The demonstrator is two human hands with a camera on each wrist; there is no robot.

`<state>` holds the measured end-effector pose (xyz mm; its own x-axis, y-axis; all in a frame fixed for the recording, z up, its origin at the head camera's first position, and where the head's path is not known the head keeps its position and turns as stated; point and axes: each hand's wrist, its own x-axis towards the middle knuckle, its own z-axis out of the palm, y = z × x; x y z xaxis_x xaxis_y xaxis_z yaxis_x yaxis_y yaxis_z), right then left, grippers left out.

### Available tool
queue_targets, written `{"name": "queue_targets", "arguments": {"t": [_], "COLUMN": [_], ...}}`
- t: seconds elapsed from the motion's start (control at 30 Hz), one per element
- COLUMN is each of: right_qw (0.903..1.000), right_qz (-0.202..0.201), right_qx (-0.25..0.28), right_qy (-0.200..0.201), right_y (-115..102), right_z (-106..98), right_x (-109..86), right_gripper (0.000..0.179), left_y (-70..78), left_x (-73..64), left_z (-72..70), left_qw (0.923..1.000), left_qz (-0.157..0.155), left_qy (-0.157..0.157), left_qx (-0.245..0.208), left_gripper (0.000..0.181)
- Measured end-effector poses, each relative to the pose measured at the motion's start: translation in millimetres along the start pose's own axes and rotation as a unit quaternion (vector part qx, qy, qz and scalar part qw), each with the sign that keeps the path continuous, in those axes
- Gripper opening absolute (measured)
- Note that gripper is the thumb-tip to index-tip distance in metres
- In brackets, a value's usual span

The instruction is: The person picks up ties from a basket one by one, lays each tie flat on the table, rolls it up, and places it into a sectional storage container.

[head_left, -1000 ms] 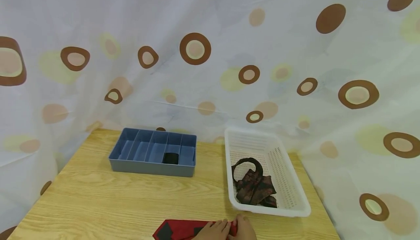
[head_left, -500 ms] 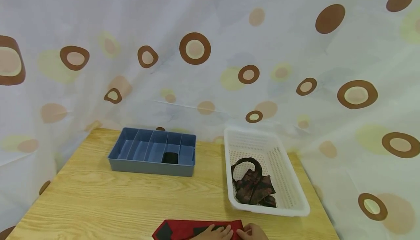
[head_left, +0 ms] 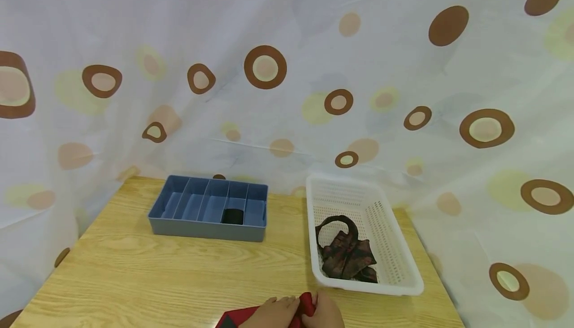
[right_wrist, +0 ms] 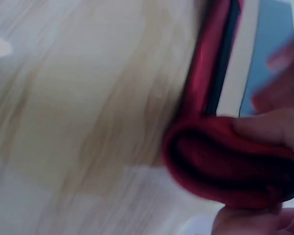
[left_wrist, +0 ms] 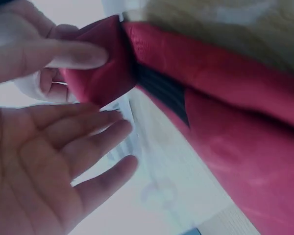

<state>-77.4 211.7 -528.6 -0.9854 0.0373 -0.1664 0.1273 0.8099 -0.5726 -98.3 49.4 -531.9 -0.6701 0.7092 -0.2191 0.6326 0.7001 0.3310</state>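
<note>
A red necktie (head_left: 239, 314) with dark patches lies at the table's near edge in the head view. Its end is coiled into a thick roll, whose open side shows in the right wrist view as a red loop (right_wrist: 203, 191). My right hand (head_left: 326, 313) pinches this roll between thumb and fingers. Beside it, my left hand (head_left: 271, 313) lies over the tie. In the left wrist view its thumb (left_wrist: 83, 54) touches the rolled end, while the other fingers (left_wrist: 100, 139) stretch out fairly straight. The tie's lower part is cut off in the head view.
A blue divided tray (head_left: 206, 229) stands at the back left, with a small dark rolled item (head_left: 233, 216) in one compartment. At the back right, a white perforated basket (head_left: 394, 248) holds dark patterned fabric (head_left: 347, 255). A spotted curtain (head_left: 287, 93) hangs behind the table (head_left: 148, 278).
The tie's right end, lying flat half a second ago, is now bunched up in a roll. My right hand has moved left onto it; my left hand has shifted slightly left.
</note>
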Motion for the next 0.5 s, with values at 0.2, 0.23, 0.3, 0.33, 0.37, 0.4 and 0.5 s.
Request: {"name": "queue_targets", "arguments": {"t": [0.2, 0.23, 0.3, 0.33, 0.37, 0.4, 0.5], "right_qw": [0.9955, 0.9934, 0.9894, 0.9876, 0.9860, 0.9841, 0.9761], "right_qz": [-0.093, -0.113, -0.142, -0.154, -0.160, -0.163, -0.152], "right_qx": [-0.018, -0.021, -0.019, -0.007, 0.006, 0.027, 0.088], "right_qy": [-0.005, -0.007, -0.020, -0.033, -0.047, -0.066, -0.127], "right_y": [-15.4, -16.7, -18.6, -19.1, -19.0, -18.9, -15.8], "right_z": [18.0, 19.8, 21.5, 21.2, 20.3, 18.5, 11.4], "right_x": [6.0, 6.7, 7.4, 7.4, 7.3, 6.9, 6.3], "right_gripper": [0.031, 0.031, 0.032, 0.032, 0.032, 0.030, 0.020], "left_y": [-9.4, -11.3, -15.1, -16.6, -17.6, -18.2, -18.1], "left_x": [-9.2, -9.9, -11.0, -11.4, -11.8, -12.3, -14.7], "left_z": [-7.2, -6.4, -3.9, -2.7, -2.2, -2.8, -4.4], "left_qw": [0.9931, 0.9917, 0.9904, 0.9903, 0.9905, 0.9914, 0.9943], "left_qz": [0.014, 0.020, 0.026, 0.028, 0.028, 0.024, 0.022], "left_qy": [0.114, 0.122, 0.125, 0.123, 0.118, 0.107, 0.082], "left_qx": [-0.024, -0.034, -0.053, -0.058, -0.064, -0.071, -0.064], "left_gripper": [0.049, 0.047, 0.042, 0.040, 0.039, 0.039, 0.046]}}
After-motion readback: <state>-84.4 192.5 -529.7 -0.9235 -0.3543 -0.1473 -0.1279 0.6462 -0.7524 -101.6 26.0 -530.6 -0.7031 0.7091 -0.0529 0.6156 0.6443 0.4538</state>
